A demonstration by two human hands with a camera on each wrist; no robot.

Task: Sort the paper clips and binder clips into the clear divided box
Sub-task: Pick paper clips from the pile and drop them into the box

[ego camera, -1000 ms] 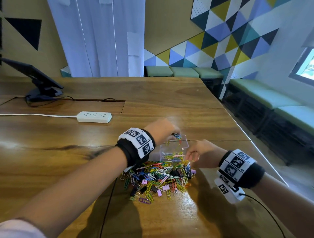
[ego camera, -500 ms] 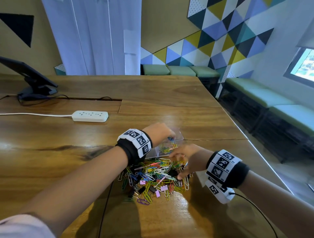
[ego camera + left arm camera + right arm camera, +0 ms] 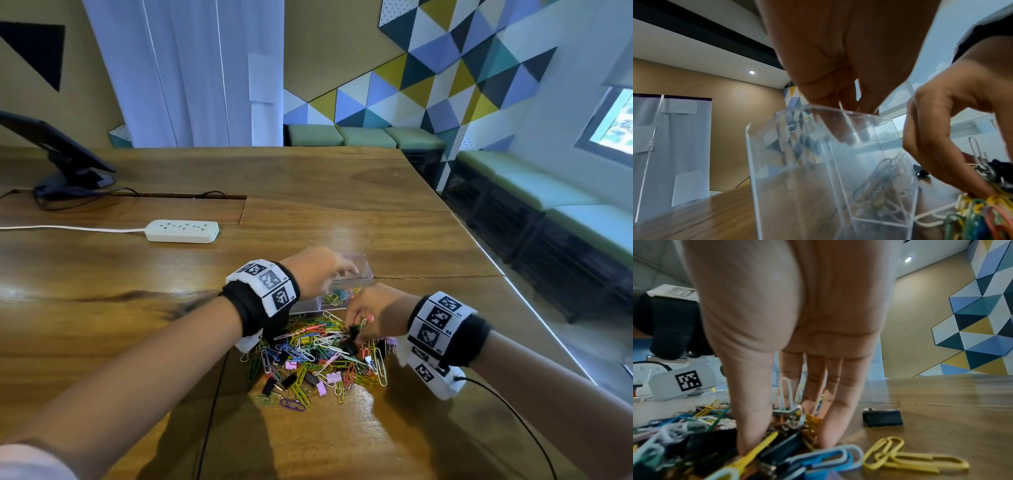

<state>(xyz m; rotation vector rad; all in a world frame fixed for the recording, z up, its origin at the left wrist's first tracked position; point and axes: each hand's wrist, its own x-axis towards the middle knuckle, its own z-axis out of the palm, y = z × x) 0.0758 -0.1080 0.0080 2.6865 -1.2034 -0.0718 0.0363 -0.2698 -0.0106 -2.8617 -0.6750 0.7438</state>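
Observation:
A heap of coloured paper clips and small binder clips (image 3: 318, 356) lies on the wooden table, just in front of the clear divided box (image 3: 356, 274). Paper clips (image 3: 879, 186) fill the box's right compartment. My left hand (image 3: 342, 270) hovers over the box, and its fingertips (image 3: 846, 139) dip inside the rim. Whether they hold anything is unclear. My right hand (image 3: 358, 334) reaches down into the heap. Its thumb and fingers (image 3: 830, 426) pinch a black binder clip (image 3: 783, 447) with silver handles.
A white power strip (image 3: 182, 231) and its cord lie to the far left, with a monitor stand (image 3: 65, 171) behind. The table's right edge (image 3: 513, 284) runs close by. One black binder clip (image 3: 882, 417) and two yellow paper clips (image 3: 910, 459) lie apart from the heap.
My right hand has moved from beside the box down into the heap and closed on a binder clip. My left hand has lowered its fingers into the box; its blue clip no longer shows.

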